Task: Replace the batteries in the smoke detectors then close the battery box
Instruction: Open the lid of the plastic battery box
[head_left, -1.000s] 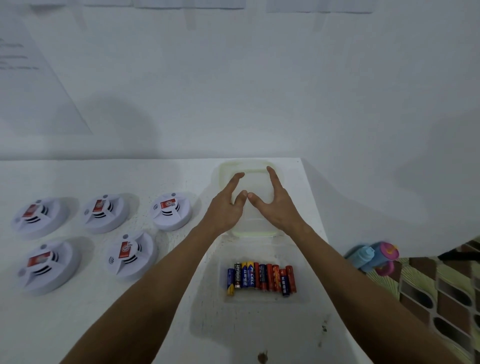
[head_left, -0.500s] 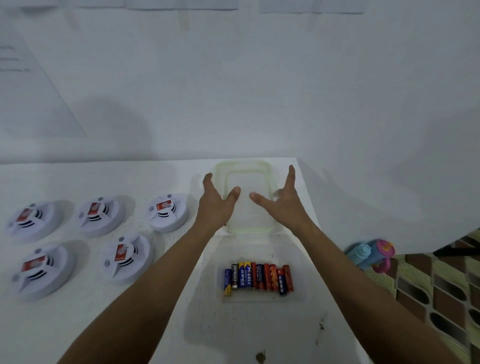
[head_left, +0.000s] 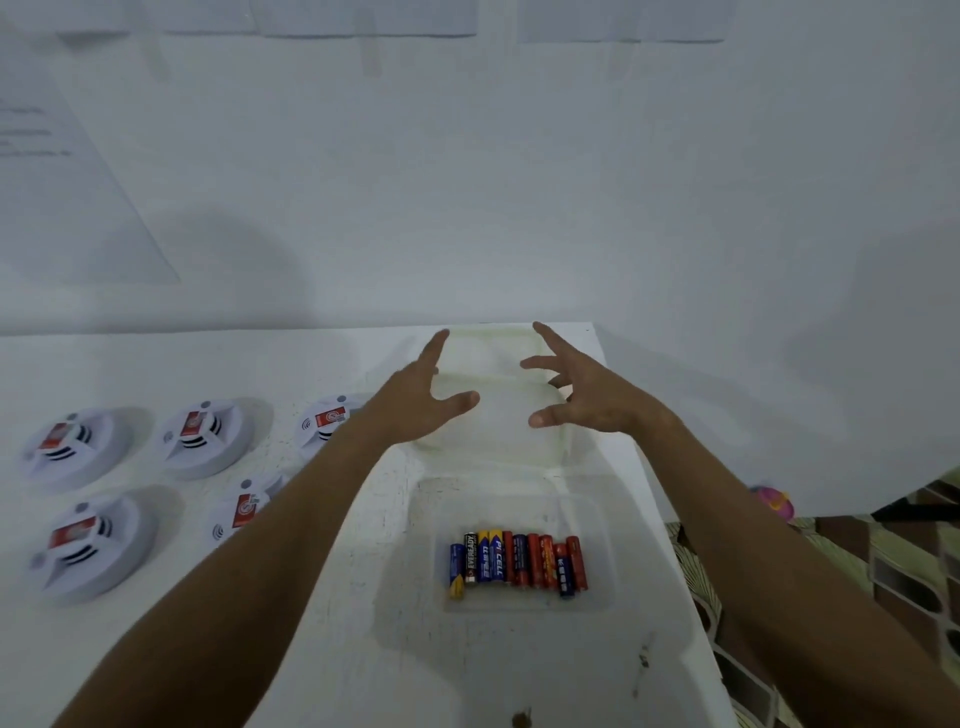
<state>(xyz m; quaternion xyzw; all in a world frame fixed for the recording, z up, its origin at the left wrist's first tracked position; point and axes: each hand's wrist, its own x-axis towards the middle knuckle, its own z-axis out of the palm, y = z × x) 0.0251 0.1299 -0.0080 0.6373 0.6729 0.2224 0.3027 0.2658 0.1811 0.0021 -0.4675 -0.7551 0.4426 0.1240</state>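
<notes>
Near-right on table: battery box (head_left: 511, 506), clear plastic, lid off, sits close to the table's right edge.
Batteries (head_left: 518, 564): one row on the box floor, side by side, touching; blue, black, yellow-blue, red and orange casings; "EVEREADY" and "PI CELL" readable on two.
Lid (head_left: 498, 387): translucent, faint green rim, lies flat on the table just beyond the box, at the far-right corner; partly blurred.
Left hand (head_left: 415, 397): over the lid's left side, fingers spread and straight, thumb pointing right; holds nothing; cannot tell if fingertips touch the lid.
Right hand (head_left: 587, 397): over the lid's right side, fingers splayed, slightly bent, thumb pointing left toward the other thumb; holds nothing; contact with the lid unclear.
Forearms: both bare, reaching in from the near edge, one each side of the box.
Smoke detectors (head_left: 205, 436): five white round units, left half of the table, three in the far row, two in the near row; each has a red label; two are partly hidden by the left forearm.
Table (head_left: 322, 649): white top, small dark marks near the front edge.
Wall (head_left: 519, 182): white, papers taped along the top.
Far right, off table: pink object (head_left: 775, 503), patterned floor (head_left: 898, 566).
</notes>
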